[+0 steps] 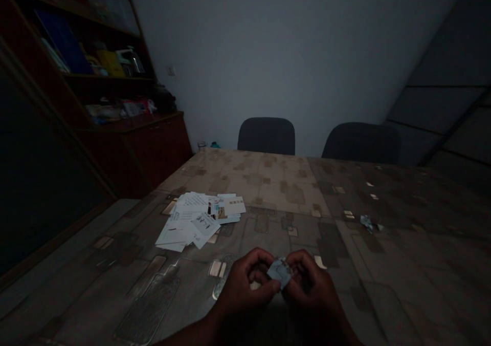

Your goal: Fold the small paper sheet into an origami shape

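Note:
Both my hands are together low over the near edge of the table [268, 192]. My left hand [245, 284] and my right hand [312, 284] pinch a small folded piece of pale paper [280, 273] between thumbs and fingertips. A loose pile of white papers and cards [199, 219] lies on the table to the left, beyond my hands. A small crumpled scrap of paper [369, 223] lies to the right, apart from my hands.
The room is dim. Two dark chairs [266, 136] [360, 141] stand at the table's far side against a pale wall. A dark wooden shelf cabinet [115, 105] with books and bottles fills the left. A clear phone case [148, 307] lies near my left forearm.

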The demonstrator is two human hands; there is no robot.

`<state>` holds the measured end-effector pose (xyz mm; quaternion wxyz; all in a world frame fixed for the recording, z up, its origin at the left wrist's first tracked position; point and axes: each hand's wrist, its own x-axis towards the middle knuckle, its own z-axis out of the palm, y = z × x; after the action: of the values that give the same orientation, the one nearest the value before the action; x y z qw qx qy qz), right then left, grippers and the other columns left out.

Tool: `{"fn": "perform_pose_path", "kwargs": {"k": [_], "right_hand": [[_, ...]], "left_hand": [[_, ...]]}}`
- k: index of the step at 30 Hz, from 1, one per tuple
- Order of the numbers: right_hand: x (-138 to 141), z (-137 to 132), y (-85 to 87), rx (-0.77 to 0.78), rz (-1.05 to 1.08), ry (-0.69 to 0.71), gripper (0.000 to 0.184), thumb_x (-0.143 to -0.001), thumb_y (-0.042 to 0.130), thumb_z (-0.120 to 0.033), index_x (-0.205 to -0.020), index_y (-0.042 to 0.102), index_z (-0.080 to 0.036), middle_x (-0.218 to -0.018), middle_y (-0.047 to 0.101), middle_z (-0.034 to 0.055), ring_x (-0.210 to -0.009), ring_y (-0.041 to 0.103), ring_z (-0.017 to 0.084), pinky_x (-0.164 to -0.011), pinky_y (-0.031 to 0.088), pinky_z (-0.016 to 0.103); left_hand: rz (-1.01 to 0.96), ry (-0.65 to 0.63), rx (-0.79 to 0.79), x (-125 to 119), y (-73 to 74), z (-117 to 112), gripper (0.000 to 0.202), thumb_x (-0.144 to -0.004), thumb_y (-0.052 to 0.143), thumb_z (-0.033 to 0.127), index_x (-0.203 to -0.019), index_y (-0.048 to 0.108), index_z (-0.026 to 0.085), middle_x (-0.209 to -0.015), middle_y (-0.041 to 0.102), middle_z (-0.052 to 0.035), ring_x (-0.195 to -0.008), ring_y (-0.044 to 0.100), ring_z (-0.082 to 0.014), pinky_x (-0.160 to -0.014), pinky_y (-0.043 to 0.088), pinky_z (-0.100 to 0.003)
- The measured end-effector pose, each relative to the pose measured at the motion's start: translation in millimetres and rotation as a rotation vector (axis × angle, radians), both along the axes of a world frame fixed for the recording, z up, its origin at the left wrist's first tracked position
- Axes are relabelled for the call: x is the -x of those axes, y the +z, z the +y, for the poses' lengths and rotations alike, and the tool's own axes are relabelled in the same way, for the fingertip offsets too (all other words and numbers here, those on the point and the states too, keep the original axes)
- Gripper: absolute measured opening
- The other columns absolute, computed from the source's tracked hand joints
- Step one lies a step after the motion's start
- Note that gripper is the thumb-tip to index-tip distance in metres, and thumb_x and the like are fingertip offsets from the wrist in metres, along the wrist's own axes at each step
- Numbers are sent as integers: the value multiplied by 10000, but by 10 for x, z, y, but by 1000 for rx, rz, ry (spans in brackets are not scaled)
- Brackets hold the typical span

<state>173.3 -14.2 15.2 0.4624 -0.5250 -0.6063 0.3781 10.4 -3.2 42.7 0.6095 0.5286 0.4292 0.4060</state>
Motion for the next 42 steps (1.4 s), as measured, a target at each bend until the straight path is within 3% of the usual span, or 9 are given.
{"fn": "perform_pose_path", "kwargs": {"k": [4, 12, 18, 25, 30, 37, 42], "right_hand": [[-24, -20, 86, -216, -197, -58, 166, -691, 553, -148, -837, 601, -210, -669, 566, -32, -578, 517, 135, -549, 405, 209], [-11, -16, 74, -476, -275, 4, 271, -785, 464, -80, -964, 610, -221, -801, 628, 15, -658, 596, 144, -603, 467, 214], [-11, -46, 55, -490, -301, -42, 186, -834, 463, -104, -902, 586, -227, -723, 632, -9, -584, 593, 133, -569, 459, 214], [38, -33, -7, -625, -418, -37, 163, -831, 446, -92, -832, 545, -221, -681, 624, -10, -569, 592, 139, -555, 424, 230], [55, -24, -42, -678, -489, -51, 145, -837, 437, -102, -824, 526, -216, -656, 597, -11, -560, 560, 142, -559, 396, 243], [61, -2, 60, -804, -668, -96, 196, -859, 423, -83, -755, 538, -204, -669, 590, 27, -617, 505, 177, -616, 343, 300], [71, 14, 69, -900, -762, -129, 226, -870, 449, -75, -697, 501, -212, -628, 569, 22, -598, 462, 181, -626, 313, 323]], "left_hand": [[-35, 1, 7, -5, -48, 1, 194, -668, 719, 239, -796, 602, 152, -670, 576, 18, -583, 476, -100, -517, 341, -172], [-142, -48, 25, 22, -189, 0, 257, -676, 766, 273, -850, 624, 150, -762, 623, -15, -674, 538, -129, -587, 389, -192], [-173, -63, 23, 11, -205, 21, 279, -678, 763, 262, -871, 587, 163, -772, 615, -7, -685, 539, -124, -612, 394, -194], [-158, 95, 29, -71, -175, 27, 309, -679, 710, 193, -956, 574, 184, -836, 596, -7, -742, 570, -140, -637, 428, -201], [-162, 112, 26, -101, -147, 12, 217, -691, 668, 213, -895, 608, 170, -771, 604, 2, -709, 565, -139, -618, 414, -198], [-100, 176, -27, -97, -280, -3, 215, -673, 663, 186, -874, 587, 170, -716, 583, 15, -649, 544, -132, -572, 397, -191], [-51, 235, -49, -145, -235, -27, 184, -653, 648, 134, -814, 569, 174, -684, 561, 29, -636, 537, -126, -540, 379, -174]]}}
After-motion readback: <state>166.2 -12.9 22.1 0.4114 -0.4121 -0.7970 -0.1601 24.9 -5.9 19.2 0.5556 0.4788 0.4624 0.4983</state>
